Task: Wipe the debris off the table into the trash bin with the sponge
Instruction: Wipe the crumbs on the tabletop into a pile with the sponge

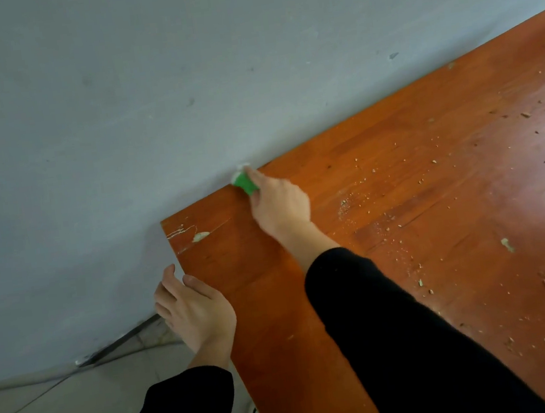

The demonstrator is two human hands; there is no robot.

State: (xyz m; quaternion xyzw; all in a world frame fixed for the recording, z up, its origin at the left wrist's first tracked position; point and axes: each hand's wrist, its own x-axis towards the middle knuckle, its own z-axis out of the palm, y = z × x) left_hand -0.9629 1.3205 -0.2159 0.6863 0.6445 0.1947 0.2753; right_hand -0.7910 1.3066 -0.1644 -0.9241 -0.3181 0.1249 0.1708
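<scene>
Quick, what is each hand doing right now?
Left hand: open, holding nothing, at the orange wooden table's side edge.
Right hand: closed on the small green sponge, at the table's far edge.

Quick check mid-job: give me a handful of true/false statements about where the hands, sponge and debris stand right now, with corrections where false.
1. The right hand holds the green sponge at the table's far edge by the wall. True.
2. The left hand is gripping a trash bin. False: it is open and holds nothing, beside the table's left edge; no bin is in view.
3. Debris lies scattered on the table to the right of the sponge. True.
4. The sponge lies loose in the middle of the table. False: it is in the right hand's grip at the far edge.
5. The table is wiped clean. False: many crumbs remain on it.
</scene>
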